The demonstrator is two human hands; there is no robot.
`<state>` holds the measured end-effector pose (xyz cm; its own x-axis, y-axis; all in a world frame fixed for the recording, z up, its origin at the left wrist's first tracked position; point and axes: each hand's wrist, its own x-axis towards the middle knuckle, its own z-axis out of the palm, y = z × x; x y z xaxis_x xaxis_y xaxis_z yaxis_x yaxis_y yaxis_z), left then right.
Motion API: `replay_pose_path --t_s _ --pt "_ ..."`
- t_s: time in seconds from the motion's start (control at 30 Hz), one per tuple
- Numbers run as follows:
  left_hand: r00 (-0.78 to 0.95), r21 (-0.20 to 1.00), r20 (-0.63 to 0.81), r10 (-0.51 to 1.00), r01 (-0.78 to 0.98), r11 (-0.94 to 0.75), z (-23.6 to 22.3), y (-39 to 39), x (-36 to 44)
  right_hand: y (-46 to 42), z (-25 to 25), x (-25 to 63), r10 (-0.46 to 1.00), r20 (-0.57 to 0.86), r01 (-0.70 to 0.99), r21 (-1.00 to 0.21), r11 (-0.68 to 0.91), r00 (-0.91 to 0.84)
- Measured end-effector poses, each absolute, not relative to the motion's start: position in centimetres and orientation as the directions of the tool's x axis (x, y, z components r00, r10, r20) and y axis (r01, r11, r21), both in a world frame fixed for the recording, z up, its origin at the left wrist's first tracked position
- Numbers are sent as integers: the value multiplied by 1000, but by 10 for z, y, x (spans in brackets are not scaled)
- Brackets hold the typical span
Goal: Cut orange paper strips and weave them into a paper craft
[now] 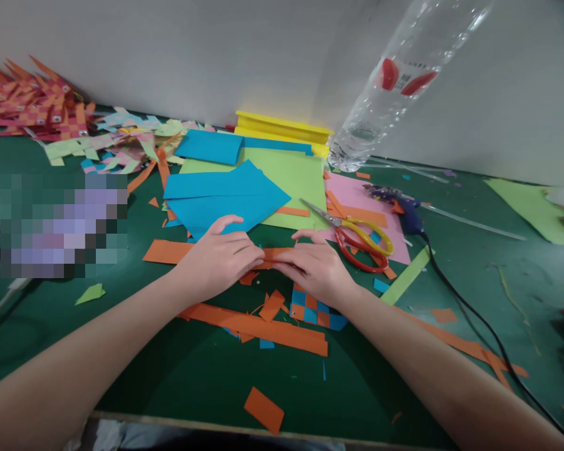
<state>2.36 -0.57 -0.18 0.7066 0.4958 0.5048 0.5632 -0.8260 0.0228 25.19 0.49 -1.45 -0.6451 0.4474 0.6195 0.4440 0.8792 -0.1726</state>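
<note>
An orange paper strip [167, 251] lies crosswise under and between my hands at the middle of the green table. My left hand [220, 254] pinches it with thumb and fingertips, its index finger raised. Close beside, my right hand [317, 263] pinches the same strip, and the fingertips of both hands almost meet. A blue and orange woven paper fish [310, 307] lies partly under my right wrist. Scissors [364, 241] with red and yellow handles rest right of my right hand. Blue paper sheets [220, 200] lie just beyond my left hand.
A glue gun [407, 210] with a black cord lies at right. A clear plastic bottle [385, 94] stands at the back, near a yellow folded piece [282, 128]. Woven orange paper fish [32, 103] are heaped back left. More orange strips [263, 329] and scraps lie near the front.
</note>
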Motion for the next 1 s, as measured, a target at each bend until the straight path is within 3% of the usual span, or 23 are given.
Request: replay_pose_path --t_s 1.0 --pt "707 23 502 498 564 -825 2 -7 24 3 -11 250 480 585 451 -209 868 -654"
